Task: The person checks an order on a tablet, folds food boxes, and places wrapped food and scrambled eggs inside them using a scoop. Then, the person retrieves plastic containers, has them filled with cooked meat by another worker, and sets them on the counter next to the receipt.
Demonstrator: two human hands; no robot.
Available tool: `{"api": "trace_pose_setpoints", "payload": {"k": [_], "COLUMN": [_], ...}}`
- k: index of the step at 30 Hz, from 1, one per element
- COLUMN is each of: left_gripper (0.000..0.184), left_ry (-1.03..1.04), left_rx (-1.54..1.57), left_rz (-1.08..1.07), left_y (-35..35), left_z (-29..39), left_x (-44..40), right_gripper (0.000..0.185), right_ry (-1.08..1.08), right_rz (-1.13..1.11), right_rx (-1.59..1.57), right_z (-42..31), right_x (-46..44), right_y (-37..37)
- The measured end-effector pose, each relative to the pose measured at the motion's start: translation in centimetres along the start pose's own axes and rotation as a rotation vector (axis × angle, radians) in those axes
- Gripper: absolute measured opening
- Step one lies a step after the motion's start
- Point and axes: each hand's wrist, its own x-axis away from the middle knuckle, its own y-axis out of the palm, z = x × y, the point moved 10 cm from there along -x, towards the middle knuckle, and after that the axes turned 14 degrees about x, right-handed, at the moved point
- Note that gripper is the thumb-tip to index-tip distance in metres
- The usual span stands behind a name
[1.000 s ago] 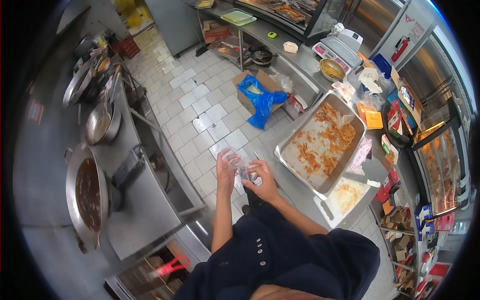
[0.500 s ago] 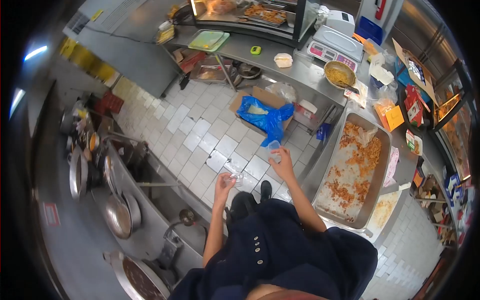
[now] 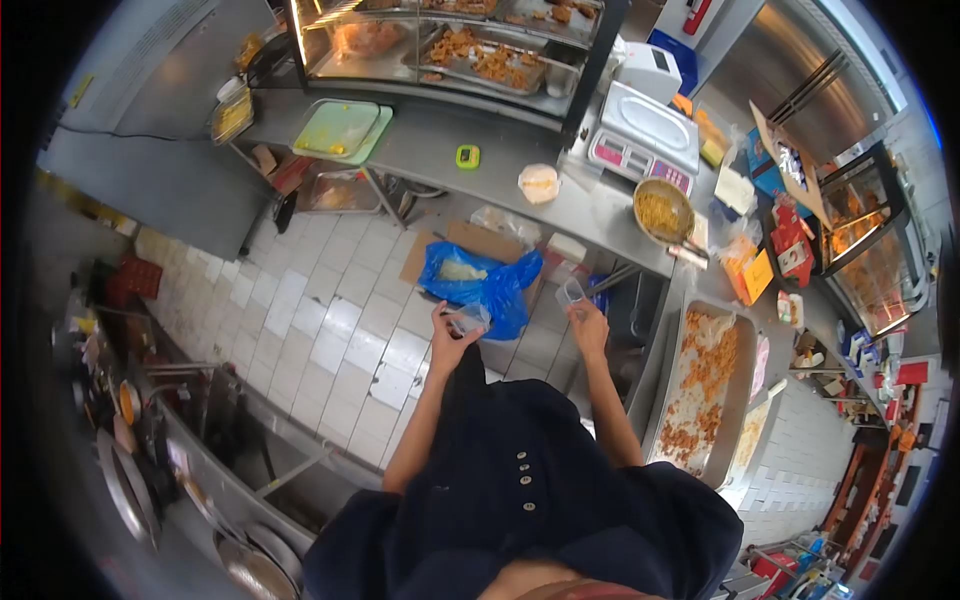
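Observation:
My left hand is closed on a clear plastic container, held out in front of my body. My right hand grips a second small clear plastic piece, either a container or a lid; I cannot tell which. The two pieces are apart. Beyond and below my hands, a blue plastic bag with something pale inside lies in a cardboard box on the floor.
A steel counter ahead carries a scale, a pan of yellowish food and a green tray. To my right stands a deep steel tray with fried bits. Pots and a frying station line the left.
My view has shifted forward towards the counter, and both hands are now nearer the blue bag. Each hand keeps its clear plastic piece, now spaced wider apart.

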Motion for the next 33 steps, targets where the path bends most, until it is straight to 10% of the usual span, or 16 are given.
{"api": "trace_pose_setpoints", "payload": {"k": [9,23,26,28,33], "left_gripper": [0.094,0.082,0.069,0.051,0.036], "left_ry": [0.197,0.752,0.603,-0.158,-0.300], "left_rx": [-0.364,-0.981,-0.473,0.402,0.887], "left_rz": [-0.327,-0.199,-0.248,-0.428,-0.188], "left_y": [7.2,19.4,22.1,27.3,35.9], "left_z": [3.7,14.4,15.4,13.8,19.4], "left_x": [-26.2,-33.6,-37.0,-39.8,-44.8], "right_gripper": [0.015,0.035,0.035,0.034,0.026], "right_ry": [-0.049,-0.118,-0.092,-0.082,-0.091], "right_rz": [0.146,0.165,0.278,0.263,0.091], "right_rx": [-0.022,0.277,0.253,0.098,-0.285], "right_z": [-6.2,-7.4,-9.3,-9.5,-10.7], "right_x": [-13.8,-25.2,-24.5,-24.9,-27.7], "right_y": [-0.3,1.3,-1.8,-2.6,-2.3]}}
